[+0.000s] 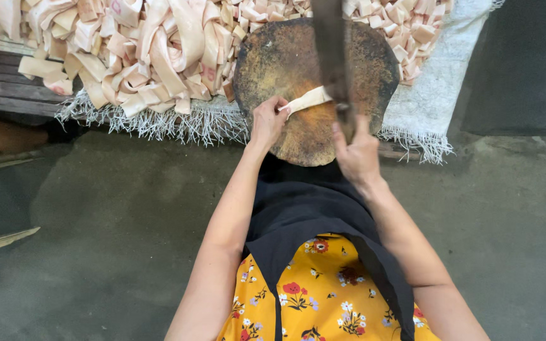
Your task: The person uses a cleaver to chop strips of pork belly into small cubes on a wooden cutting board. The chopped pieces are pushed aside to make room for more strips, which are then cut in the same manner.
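**Strip on round block, blade over it; big pile behind**

Upper left to upper center of frame: a large heap of pale strips (159, 50) on a white fringed mat (424, 95), some laid on dark wooden slats (1, 82) at far left. Pieces toward the upper right of the heap look shorter, so part of the material seems already cut; cannot tell how much is left.

Center: the left hand (268, 121) has its fingers closed in a pinch on 1 end of a single pale strip (311, 98), pressing it onto a round, rust-stained block (285, 57) at top center.

Just right of that: the right hand (356, 155) is wrapped around the lower end of a long dark blade (331, 50) that stands over the strip, seemingly touching it; fingers curled tight, thumb up. This strip looks not yet cut through, judging by its 1 unbroken length.

Lower center: black apron (311, 208) over a yellow floral dress (323, 290); grey concrete floor (96, 221) all around.
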